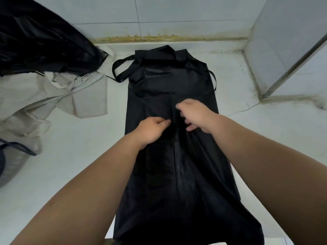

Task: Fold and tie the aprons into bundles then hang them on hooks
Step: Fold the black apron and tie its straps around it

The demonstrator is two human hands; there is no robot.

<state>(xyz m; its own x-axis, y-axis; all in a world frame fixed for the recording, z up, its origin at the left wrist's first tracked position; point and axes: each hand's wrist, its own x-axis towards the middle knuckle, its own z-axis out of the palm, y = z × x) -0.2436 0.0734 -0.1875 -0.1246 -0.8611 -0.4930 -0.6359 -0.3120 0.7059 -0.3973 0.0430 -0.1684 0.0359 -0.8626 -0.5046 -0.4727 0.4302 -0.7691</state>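
- On the white counter, the black apron lay lengthwise, bib toward the wall, with both long edges folded in to meet along the middle.
- The left hand pinched cloth at that centre line. The right hand lay on the apron just beside it, fingers curled (blurred, so a grip could not be confirmed).
- Judgement: keep the edges meeting evenly and smooth toward the bib before folding further. Leave the loose strap reachable for tying.
- Counter was pale, with yellowed sealant under the tiled wall and heaped aprons at left.
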